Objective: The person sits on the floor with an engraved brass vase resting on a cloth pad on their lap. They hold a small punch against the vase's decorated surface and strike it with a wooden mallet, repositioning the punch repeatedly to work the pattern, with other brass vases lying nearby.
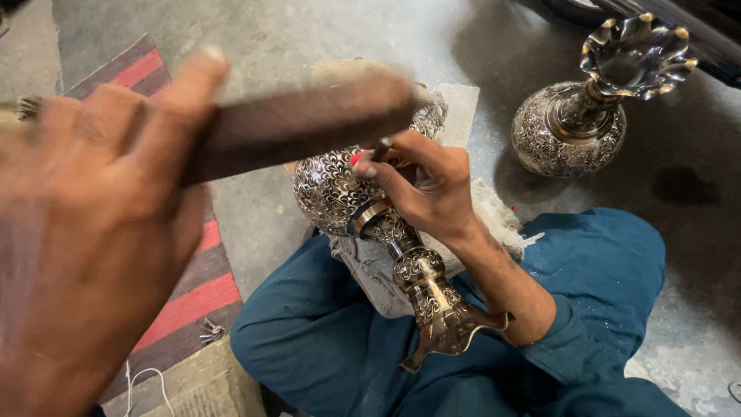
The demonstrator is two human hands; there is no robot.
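Floor: grey concrete floor (309, 31), striped rug (193, 293) at left.
Left hand (85, 232): gripping blurred wooden mallet (301, 120).
Engraved vase (370, 224): on lap, pattern largely chased.
Right hand (421, 185): pinching chisel (380, 148).
Second vase (575, 123): upright, apart.

Place: a metal craft workshop, probably small, with work done on the ground.
Floor: bare grey concrete floor (324, 31), stained and dusty.
Seat: a striped red and grey mat (193, 301) lies on the concrete; the worker sits cross-legged.
Work piece: an engraved metal vase (340, 193) rests on a worn cloth (370, 270) over the lap.
Finished goods: a second engraved vase (575, 123) with a fluted rim stands on the floor nearby.
Tools: a wooden tool (301, 123), blurred, perhaps a mallet.
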